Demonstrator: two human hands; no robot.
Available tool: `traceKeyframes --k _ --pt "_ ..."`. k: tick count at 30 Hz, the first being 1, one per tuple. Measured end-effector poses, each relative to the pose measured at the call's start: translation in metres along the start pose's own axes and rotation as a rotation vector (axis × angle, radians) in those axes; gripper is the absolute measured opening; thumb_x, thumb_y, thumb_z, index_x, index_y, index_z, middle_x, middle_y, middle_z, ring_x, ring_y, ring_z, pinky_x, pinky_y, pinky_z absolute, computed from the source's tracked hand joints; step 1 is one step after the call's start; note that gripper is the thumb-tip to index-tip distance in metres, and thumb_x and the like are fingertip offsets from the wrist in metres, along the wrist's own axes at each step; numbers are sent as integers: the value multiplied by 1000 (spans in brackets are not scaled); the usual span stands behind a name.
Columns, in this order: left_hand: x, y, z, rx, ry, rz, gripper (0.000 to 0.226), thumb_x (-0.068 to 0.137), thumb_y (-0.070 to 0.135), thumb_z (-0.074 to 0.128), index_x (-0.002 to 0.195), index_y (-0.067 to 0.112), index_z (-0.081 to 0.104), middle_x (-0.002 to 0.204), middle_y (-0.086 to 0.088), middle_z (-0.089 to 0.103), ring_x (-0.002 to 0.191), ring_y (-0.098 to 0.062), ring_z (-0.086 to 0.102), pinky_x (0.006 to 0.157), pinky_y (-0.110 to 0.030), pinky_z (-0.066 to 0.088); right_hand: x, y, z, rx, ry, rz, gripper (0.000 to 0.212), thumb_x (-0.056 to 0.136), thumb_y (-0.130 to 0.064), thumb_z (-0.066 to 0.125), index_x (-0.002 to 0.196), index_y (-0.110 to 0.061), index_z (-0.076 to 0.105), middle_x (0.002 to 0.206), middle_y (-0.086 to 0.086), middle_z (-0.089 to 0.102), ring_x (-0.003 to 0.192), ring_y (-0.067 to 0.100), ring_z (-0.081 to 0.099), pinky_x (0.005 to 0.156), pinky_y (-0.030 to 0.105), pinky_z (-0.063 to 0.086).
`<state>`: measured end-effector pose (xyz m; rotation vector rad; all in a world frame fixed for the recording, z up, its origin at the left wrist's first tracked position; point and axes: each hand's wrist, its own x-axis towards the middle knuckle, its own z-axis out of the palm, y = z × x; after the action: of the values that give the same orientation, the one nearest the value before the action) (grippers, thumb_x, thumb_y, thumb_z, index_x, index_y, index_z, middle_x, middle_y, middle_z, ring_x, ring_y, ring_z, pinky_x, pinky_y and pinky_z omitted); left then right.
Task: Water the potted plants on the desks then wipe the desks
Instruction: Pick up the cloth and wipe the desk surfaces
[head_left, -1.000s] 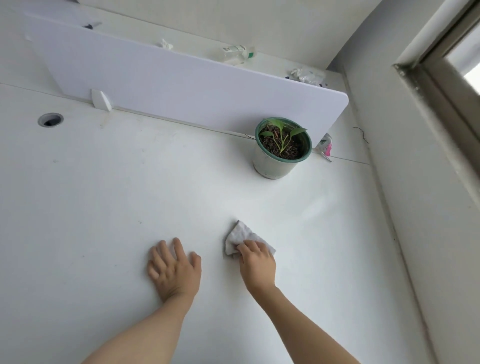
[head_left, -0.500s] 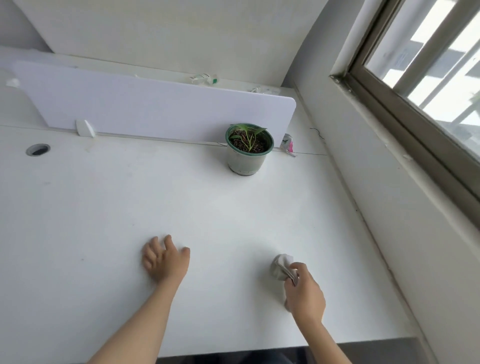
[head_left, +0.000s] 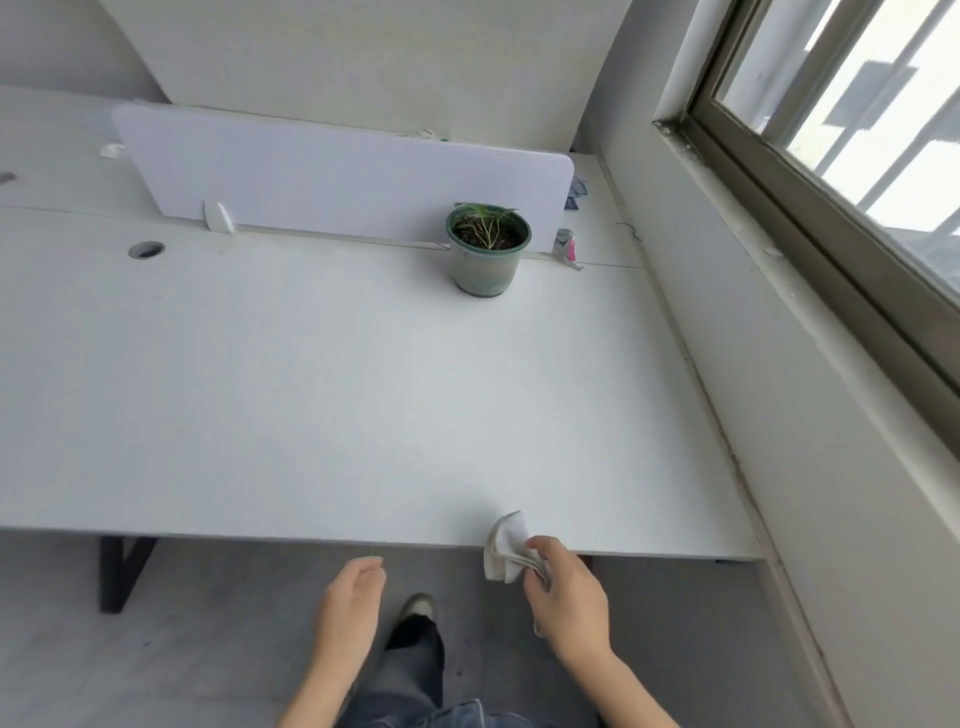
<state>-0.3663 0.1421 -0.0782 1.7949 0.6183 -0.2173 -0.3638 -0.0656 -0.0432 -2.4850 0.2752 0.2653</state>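
Observation:
A white desk (head_left: 311, 395) fills the middle of the view. A small green plant in a grey-green pot (head_left: 487, 252) stands at its far right, close to the white divider panel (head_left: 337, 182). My right hand (head_left: 569, 597) grips a bunched white cloth (head_left: 506, 545) just at the desk's front edge, the cloth hanging partly over it. My left hand (head_left: 353, 605) is off the desk, in front of its edge, fingers loosely curled and holding nothing.
A wall and a window (head_left: 852, 130) close the right side. A round cable hole (head_left: 146, 250) sits at the desk's far left. Small pink and white items (head_left: 566, 244) lie beside the pot. A black desk leg (head_left: 119, 571) and my shoe (head_left: 415, 610) show below.
My right hand has dragged the cloth from mid-desk to the front edge. My left hand has lifted off the desk and pulled back past the edge. The view has drawn away from the desk.

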Motion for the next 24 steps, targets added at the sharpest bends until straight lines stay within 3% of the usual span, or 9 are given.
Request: traceKeyframes --k 3,6,9,13,16,20,24 --pt "-20 -31 -3 40 -33 -42 16 91 7 47 90 16 60 103 -16 66 100 -33 59 86 -32 41 -23 8 16 -20 -86 -14 30 87 -17 46 116 -23 53 103 -4 65 93 16 58 67 24 39" --pt "-46 -56 -25 37 -24 -97 23 90 7 51 74 21 59 85 -10 66 91 -32 60 76 -30 40 -41 9 33 0 -136 -4 28 86 -17 45 112 -22 54 100 -4 66 80 18 59 66 27 42" --pt "-73 -79 -58 -42 92 -158 17 86 18 57 69 20 59 76 -4 65 86 -33 62 69 -30 39 -59 -2 52 1 -186 -12 27 86 -17 46 112 -22 53 101 -5 66 76 13 54 67 27 43" --pt "-100 -112 -100 -117 261 -227 25 91 8 50 69 17 59 75 -5 64 83 -32 61 68 -31 37 -83 -25 78 -25 -278 -53 28 85 -18 50 113 -23 53 105 -4 66 88 18 62 67 26 40" --pt "-115 -132 -125 -156 293 -263 24 91 10 49 71 17 58 77 -4 64 83 -30 62 69 -30 38 -100 -46 99 -65 -307 -83 29 84 -16 51 113 -22 54 107 -2 67 94 20 61 67 26 40" --pt "-128 -150 -180 -108 278 -235 21 93 13 47 76 16 59 82 -4 65 85 -24 61 67 -22 40 -124 -97 138 -71 -332 -111 28 84 -13 48 111 -19 53 97 -1 67 57 12 53 58 26 38" --pt "-150 -184 -282 -118 457 -255 16 94 15 47 85 13 60 91 -11 66 91 -28 60 73 -29 40 -161 -173 206 18 -406 -167 27 82 -9 49 108 -16 56 95 4 70 65 22 55 56 29 38"
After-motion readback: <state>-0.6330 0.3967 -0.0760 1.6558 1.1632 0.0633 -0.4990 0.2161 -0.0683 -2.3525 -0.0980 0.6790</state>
